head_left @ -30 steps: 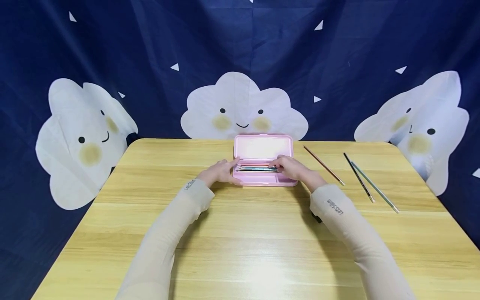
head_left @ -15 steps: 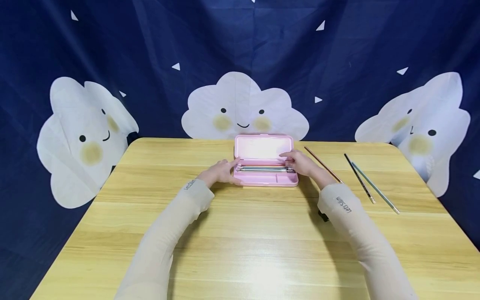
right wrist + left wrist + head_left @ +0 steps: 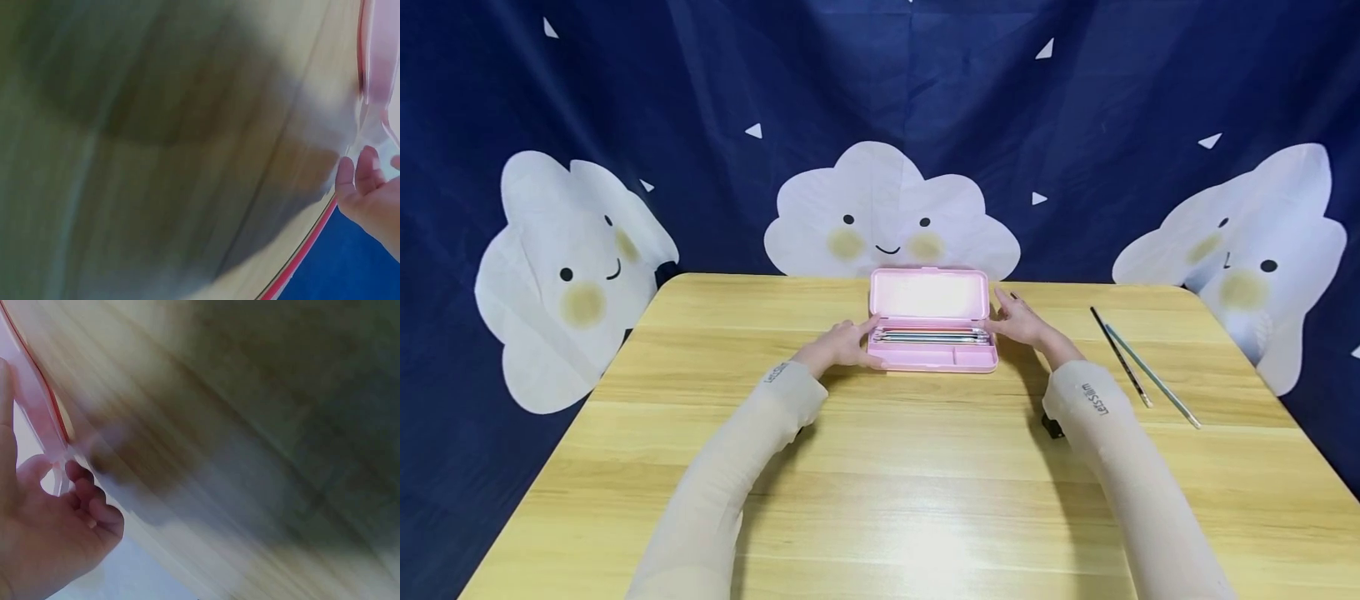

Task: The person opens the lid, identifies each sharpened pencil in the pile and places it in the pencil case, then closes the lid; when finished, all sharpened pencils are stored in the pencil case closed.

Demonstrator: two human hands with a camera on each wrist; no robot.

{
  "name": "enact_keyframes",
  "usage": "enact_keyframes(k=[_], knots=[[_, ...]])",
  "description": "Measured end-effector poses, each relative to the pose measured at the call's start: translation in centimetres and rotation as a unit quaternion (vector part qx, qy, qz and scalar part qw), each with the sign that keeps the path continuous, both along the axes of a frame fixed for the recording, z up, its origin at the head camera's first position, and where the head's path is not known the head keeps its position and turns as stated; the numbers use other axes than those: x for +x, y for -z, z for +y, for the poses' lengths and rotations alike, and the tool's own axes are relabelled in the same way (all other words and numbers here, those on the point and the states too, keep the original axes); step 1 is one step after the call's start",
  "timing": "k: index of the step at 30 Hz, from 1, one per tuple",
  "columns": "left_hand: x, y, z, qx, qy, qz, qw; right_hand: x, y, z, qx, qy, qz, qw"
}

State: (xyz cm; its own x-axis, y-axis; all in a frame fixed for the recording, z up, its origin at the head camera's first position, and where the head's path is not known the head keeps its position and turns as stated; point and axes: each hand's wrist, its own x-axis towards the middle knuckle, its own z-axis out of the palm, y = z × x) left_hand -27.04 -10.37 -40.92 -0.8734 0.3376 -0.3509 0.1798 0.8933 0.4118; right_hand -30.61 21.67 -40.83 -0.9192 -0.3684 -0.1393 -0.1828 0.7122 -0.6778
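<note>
A pink pencil case (image 3: 917, 367) stands with its lid raised at the far edge of the table. Several pencils (image 3: 931, 337) lie side by side in its long rear compartment. My left hand (image 3: 842, 343) holds the case's left end between thumb and fingers; in the left wrist view its other fingers curl beside the case. At the case's right end is my right hand (image 3: 1021, 323), fingers spread and loosely bent, thumb by the case's rim. It grips nothing that I can see. One loose pencil (image 3: 1014, 295) is mostly hidden behind this hand, with only its tip showing.
A black pencil (image 3: 1120, 354) and a light-green pencil (image 3: 1152, 375) lie on the wooden table (image 3: 880, 483) to the right, crossing near their far ends. A dark blue curtain (image 3: 715, 125) with cloud prints hangs right behind the table.
My right hand has drawn out of the pencil compartment and moved right to the case's end, now covering most of the copper-coloured pencil. My left hand has stayed at the left end.
</note>
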Motion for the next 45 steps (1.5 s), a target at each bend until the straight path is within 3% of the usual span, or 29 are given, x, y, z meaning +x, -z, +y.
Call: enact_keyframes(k=[8, 14, 21, 29, 33, 38, 41, 45], knots=[[0.6, -0.3, 0.5, -0.005, -0.044, 0.037, 0.9983, 0.0, 0.0, -0.2, -0.053, -0.011, -0.051, 0.9972], [0.9, -0.5, 0.7, -0.013, -0.060, 0.047, 0.9970, 0.8, -1.2, -0.8, -0.074, -0.014, -0.073, 0.9945], [1.1, -0.4, 0.8, -0.017, -0.066, 0.059, 0.9960, 0.6, -0.4, 0.1, -0.115, 0.030, -0.024, 0.9927], [1.2, -0.2, 0.8, -0.011, -0.075, 0.087, 0.9933, 2.2, -1.2, 0.6, -0.154, 0.038, -0.010, 0.9872], [1.2, 0.2, 0.7, -0.003, -0.071, 0.096, 0.9928, 3.1, -1.4, 0.8, -0.129, 0.045, 0.002, 0.9906], [1.0, 0.5, 0.4, 0.016, -0.063, 0.103, 0.9925, 3.9, -1.4, 0.8, -0.056, 0.037, 0.071, 0.9953], [1.0, 0.5, 0.0, 0.044, -0.030, 0.105, 0.9930, 4.3, -1.3, 0.9, -0.036, 0.008, 0.101, 0.9942], [0.8, 0.4, -0.6, 0.085, 0.015, 0.086, 0.9925, 5.2, -1.3, 1.3, -0.007, -0.029, 0.085, 0.9960]])
